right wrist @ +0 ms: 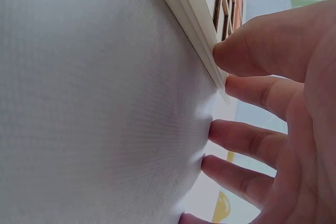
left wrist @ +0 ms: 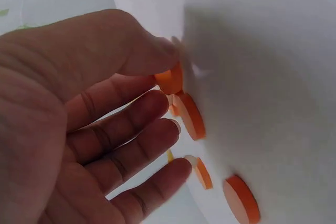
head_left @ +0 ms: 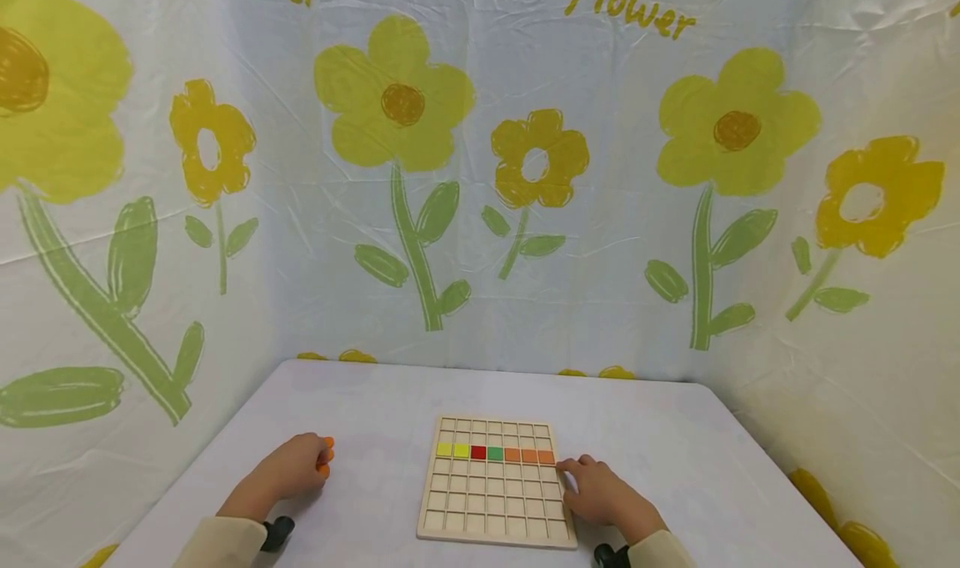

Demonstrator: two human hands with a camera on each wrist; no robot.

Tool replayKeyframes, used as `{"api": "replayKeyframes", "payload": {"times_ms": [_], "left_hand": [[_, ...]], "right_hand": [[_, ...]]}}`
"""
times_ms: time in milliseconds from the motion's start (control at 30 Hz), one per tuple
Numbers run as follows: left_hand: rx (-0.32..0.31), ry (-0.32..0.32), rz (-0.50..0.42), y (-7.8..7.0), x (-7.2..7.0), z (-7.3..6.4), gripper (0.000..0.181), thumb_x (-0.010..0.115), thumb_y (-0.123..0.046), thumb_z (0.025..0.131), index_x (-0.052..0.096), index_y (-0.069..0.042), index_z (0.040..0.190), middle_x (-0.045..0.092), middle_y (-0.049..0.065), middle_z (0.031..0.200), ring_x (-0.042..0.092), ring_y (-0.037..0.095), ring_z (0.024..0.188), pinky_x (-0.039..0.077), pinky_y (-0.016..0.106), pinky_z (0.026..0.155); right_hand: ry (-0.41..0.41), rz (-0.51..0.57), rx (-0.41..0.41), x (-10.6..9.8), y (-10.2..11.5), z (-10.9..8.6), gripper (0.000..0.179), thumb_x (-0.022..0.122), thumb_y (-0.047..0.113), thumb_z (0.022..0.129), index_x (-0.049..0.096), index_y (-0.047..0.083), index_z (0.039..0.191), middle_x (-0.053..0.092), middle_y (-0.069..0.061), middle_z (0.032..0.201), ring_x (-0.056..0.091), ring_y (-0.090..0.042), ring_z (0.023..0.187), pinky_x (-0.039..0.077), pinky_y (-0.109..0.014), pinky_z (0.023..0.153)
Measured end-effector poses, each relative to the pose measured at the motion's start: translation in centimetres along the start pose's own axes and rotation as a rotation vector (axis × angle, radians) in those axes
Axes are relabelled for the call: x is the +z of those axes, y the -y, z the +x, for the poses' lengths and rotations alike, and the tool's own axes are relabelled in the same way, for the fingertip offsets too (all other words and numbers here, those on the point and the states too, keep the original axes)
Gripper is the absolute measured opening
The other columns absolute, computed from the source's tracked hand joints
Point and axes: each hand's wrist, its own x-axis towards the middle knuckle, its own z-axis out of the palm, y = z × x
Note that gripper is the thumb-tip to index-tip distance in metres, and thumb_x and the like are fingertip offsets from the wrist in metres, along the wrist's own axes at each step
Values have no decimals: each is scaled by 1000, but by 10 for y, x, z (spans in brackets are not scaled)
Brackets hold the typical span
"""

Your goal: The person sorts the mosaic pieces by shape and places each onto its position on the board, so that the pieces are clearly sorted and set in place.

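At the left of the table, my left hand (head_left: 303, 461) pinches an orange round disc (left wrist: 169, 81) between thumb and index finger, its other fingers loosely bent. Several more orange discs (left wrist: 241, 199) are close by its fingertips, partly hidden by the hand in the head view. A wooden grid board (head_left: 495, 501) lies flat in the middle. One row near its far side holds colored squares: two yellow (head_left: 453, 450), one red (head_left: 478, 453), one green (head_left: 495, 454) and three orange (head_left: 528, 456). My right hand (head_left: 600, 491) touches the board's right edge with thumb and index finger, the remaining fingertips on the tabletop.
The white table (head_left: 360, 418) has rounded far corners. A white curtain (head_left: 480, 301) printed with yellow flowers hangs behind it and along both sides. Dark wrist devices (head_left: 277, 535) show at both sleeves.
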Motion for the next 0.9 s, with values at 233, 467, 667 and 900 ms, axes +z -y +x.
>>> {"api": "replayKeyframes", "payload": {"times_ms": [233, 467, 667, 900], "left_hand": [[31, -32, 0, -16, -2, 2, 15, 70, -3, 73, 57, -8, 80, 51, 1, 76, 46, 17, 73, 41, 33, 66], [20, 14, -13, -29, 2, 9, 14, 71, -4, 79, 62, -7, 89, 55, 2, 82, 49, 19, 78, 47, 37, 75], [32, 25, -18, -44, 4, 16, 13, 72, -6, 79, 64, -7, 89, 56, 3, 84, 49, 19, 79, 49, 39, 77], [67, 20, -44, -62, 8, 20, 11, 72, -4, 79, 65, -6, 88, 58, 1, 83, 49, 18, 80, 47, 38, 75]], "right_hand": [[4, 3, 1, 3, -3, 2, 42, 60, 19, 85, 60, 12, 127, 55, -16, 125, 53, -39, 114, 42, -61, 97], [-8, 0, -2, 4, -3, 2, 42, 60, 18, 85, 60, 12, 126, 55, -16, 124, 54, -38, 112, 43, -60, 97], [-14, 2, -3, 3, -3, 1, 42, 60, 19, 85, 60, 12, 126, 55, -15, 124, 54, -37, 113, 42, -60, 97], [-17, 2, -4, 2, -2, 0, 41, 61, 18, 84, 61, 12, 125, 56, -15, 123, 54, -38, 113, 42, -60, 97]]}}
